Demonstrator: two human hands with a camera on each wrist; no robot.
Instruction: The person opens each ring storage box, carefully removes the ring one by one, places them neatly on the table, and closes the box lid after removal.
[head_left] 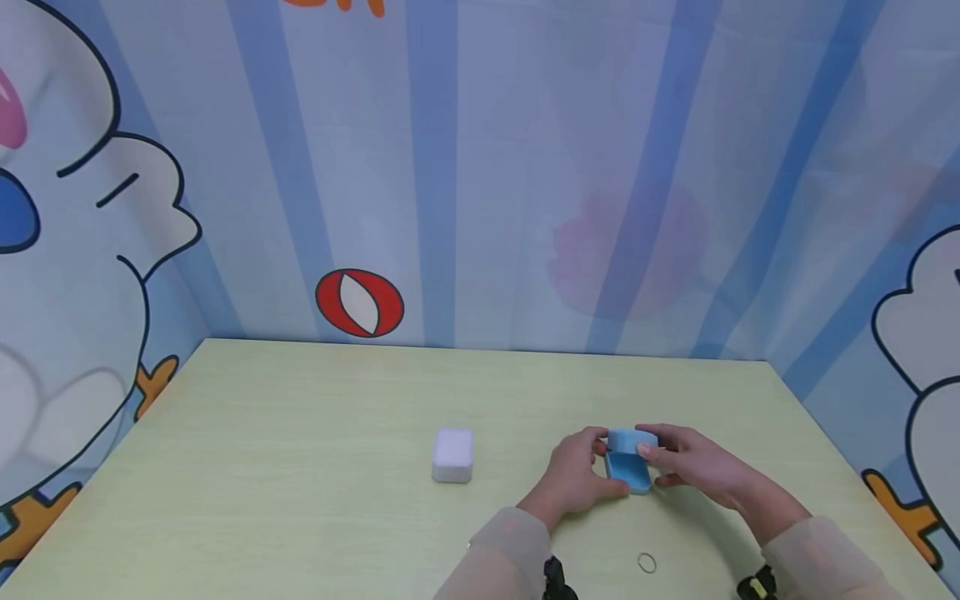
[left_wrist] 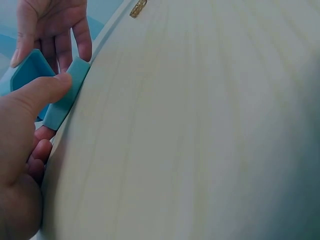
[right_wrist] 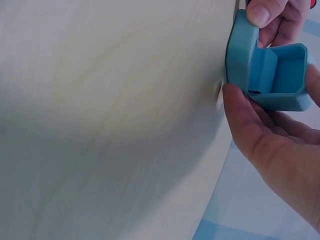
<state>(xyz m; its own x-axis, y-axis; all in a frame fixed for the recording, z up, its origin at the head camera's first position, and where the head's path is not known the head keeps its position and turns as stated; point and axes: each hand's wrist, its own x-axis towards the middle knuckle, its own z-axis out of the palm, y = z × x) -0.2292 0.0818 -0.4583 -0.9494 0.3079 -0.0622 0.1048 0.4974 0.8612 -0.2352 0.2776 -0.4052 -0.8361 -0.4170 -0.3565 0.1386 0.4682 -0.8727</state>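
A small light-blue hinged box stands on the table with its lid raised, its hollow inside bare in the head view. My left hand holds it from the left, thumb pressed to the base's near wall in the left wrist view. From the right, my right hand grips the lid between thumb and fingers. Some of those fingers pass behind the box and are hidden. Nearer the table's front lies a thin ring, gold and patterned in the left wrist view, touched by neither hand.
Left of my hands, a pale lavender block-like box with rounded corners stands on the light wooden table. A printed blue striped cloth rises along the table's back and sides.
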